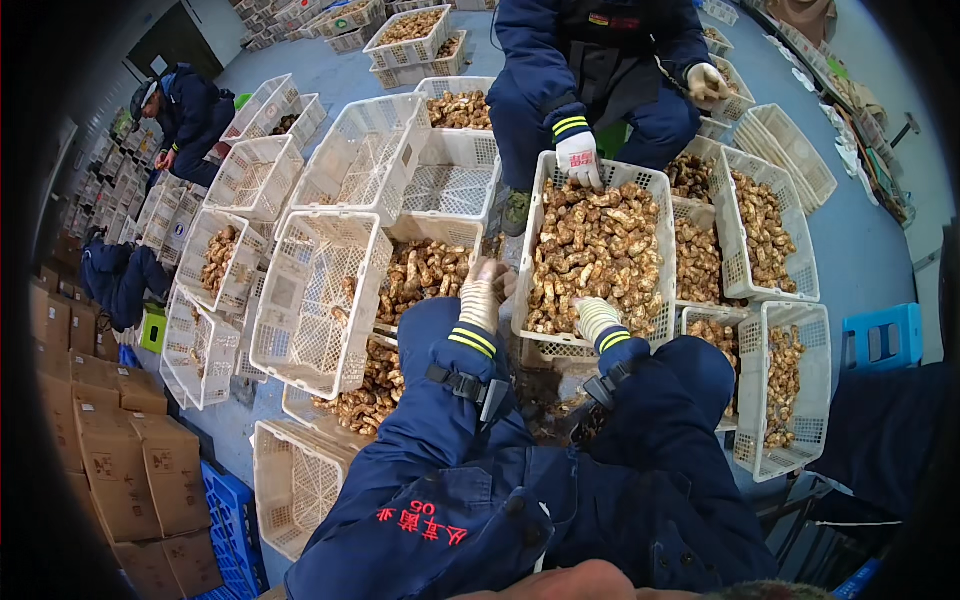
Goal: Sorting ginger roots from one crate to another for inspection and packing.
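Observation:
A white plastic crate [663,215] heaped with brown-and-cream mushrooms [600,255] stands in front of me. My right hand [597,315], in a pale ribbed glove, rests on the mushrooms at its near edge; most of its fingers are hidden. My left hand [488,283], in a soiled glove, is just left of that crate. Its fingers are curled, and what they hold, if anything, is too small to make out. Beside it sits a lower crate of mushrooms [428,270]. Across from me, a co-worker's gloved hand [579,160] reaches into the far end of the full crate.
A tilted white crate [315,300] with few mushrooms stands left, near stacked crates [365,150]. More mushroom crates [765,225] line the right, before a blue stool [882,338]. Cardboard boxes [120,460] and a blue pallet [232,530] are lower left. Another person [185,115] crouches far left.

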`<state>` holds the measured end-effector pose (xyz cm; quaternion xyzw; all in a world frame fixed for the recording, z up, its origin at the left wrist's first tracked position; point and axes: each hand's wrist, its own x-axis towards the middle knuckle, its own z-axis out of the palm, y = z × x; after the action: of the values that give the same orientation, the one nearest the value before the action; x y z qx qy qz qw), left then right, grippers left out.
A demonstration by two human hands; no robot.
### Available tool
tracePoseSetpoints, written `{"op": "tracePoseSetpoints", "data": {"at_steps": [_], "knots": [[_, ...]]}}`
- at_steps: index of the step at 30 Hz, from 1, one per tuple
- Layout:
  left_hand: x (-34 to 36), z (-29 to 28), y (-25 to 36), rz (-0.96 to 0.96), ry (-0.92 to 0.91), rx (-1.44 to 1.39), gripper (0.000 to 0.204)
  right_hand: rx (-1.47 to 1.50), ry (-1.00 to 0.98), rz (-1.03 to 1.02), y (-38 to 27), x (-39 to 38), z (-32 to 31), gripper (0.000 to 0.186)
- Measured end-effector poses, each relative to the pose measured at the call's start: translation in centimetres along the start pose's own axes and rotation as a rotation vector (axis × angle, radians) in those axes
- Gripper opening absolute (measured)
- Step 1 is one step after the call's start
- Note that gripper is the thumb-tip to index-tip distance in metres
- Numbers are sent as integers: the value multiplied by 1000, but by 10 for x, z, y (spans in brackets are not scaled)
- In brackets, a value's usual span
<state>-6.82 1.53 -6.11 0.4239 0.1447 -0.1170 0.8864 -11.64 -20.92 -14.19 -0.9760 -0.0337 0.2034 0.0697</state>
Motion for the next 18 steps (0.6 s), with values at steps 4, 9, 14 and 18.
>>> {"op": "tracePoseSetpoints", "data": {"at_steps": [4,9,14,18], "knots": [[-5,-20,-10,-49,-200,530,56,276,-101,56,-21,-14,-34,42],[-4,-1,-12,-55,-451,735,63,840,52,-49,11,-14,-30,39],[-10,-4,-12,-20,-676,806,75,1157,-44,-4,-11,-33,-64,45],[-17,4,-4,-177,-691,679,71,1205,-42,12,-13,-39,-71,51]]}}
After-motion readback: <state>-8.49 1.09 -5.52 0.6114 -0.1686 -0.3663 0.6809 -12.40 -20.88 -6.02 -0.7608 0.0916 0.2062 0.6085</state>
